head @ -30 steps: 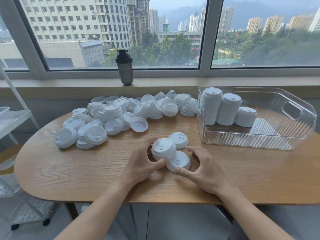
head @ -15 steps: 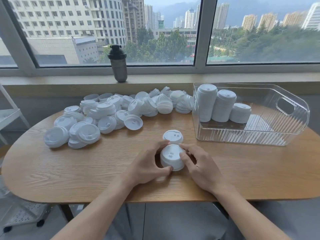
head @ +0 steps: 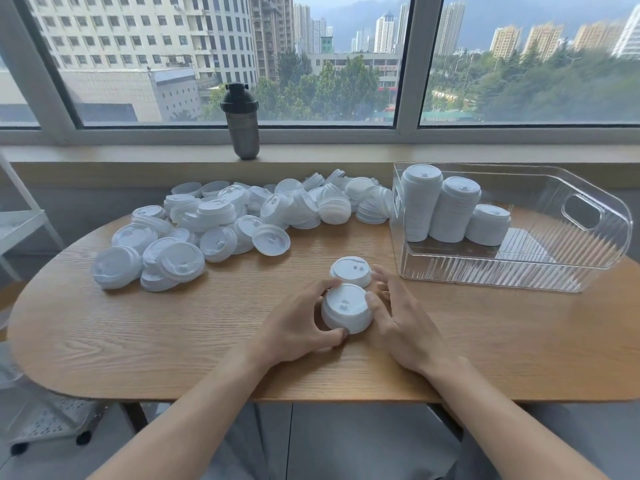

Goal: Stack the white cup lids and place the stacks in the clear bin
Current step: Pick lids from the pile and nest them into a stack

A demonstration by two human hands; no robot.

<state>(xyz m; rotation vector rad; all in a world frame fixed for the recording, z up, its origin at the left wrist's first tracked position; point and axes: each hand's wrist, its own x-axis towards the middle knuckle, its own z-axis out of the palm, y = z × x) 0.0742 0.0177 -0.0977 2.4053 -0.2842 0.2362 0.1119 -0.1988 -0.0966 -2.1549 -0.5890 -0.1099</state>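
A short stack of white cup lids stands on the wooden table in front of me. My left hand grips its left side and my right hand presses its right side. One more lid lies flat just behind the stack, by my right fingertips. A big loose pile of lids covers the table's far left and middle. The clear bin at the right holds three lid stacks of different heights in its left part.
A dark shaker bottle stands on the windowsill behind the pile. A white wire rack stands left of the table. The bin's right part has a cut-out handle.
My left hand carried its lid stack right and set it onto the lid under my right hand, making one stack held by both hands. The view shifted slightly.
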